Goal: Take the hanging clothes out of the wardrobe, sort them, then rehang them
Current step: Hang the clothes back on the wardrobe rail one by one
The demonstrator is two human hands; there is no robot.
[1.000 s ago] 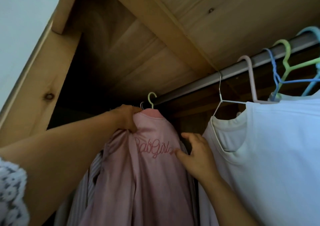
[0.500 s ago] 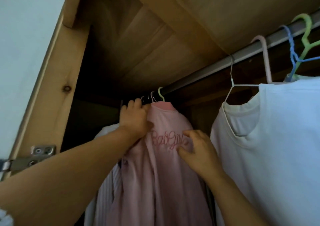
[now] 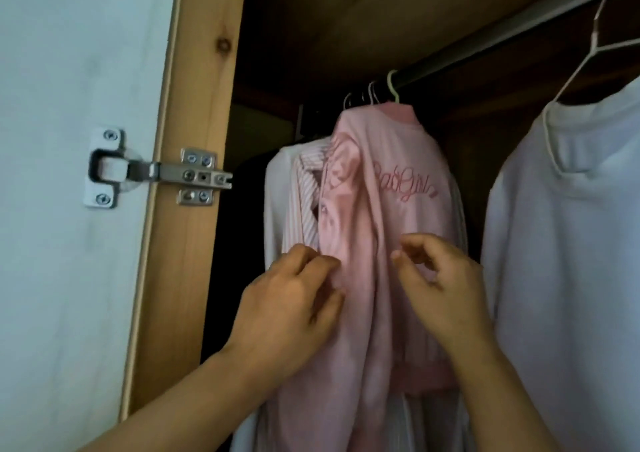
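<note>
- The pink jacket [image 3: 377, 230] hangs in the middle of the frame from the rail [image 3: 491, 36], which runs from the centre up to the upper right corner. Its pale green hook [image 3: 393, 86] is the foremost of a tight bunch of hooks at the low end of the rail.
- The left hand [image 3: 287, 309], at the lower centre, lies on the left edge of the jacket. Its fingers are curled and seem to pinch a fold of the pink cloth.
- The right hand [image 3: 446, 289] is just to the right of it, in front of the jacket's back. The fingers are bent and the fingertips come near each other, but whether they hold cloth or only touch it cannot be told.
- The step looks like arranging or checking this jacket on the rail, either before taking it out or just after rehanging it; which one the frame does not show.
- If the jacket must come out, the next move calls for a hand to go up to the hook and lift it over the rail.
- To the left a striped shirt [image 3: 308, 188] touches the jacket, and beyond it stand a dark garment and the wooden side panel [image 3: 194, 105] with its metal hinge [image 3: 194, 176].
- To the right there is a dark gap, then the white T-shirt [image 3: 568, 243] on a wire hanger [image 3: 595, 41]. This gap is the free room for moving.
</note>
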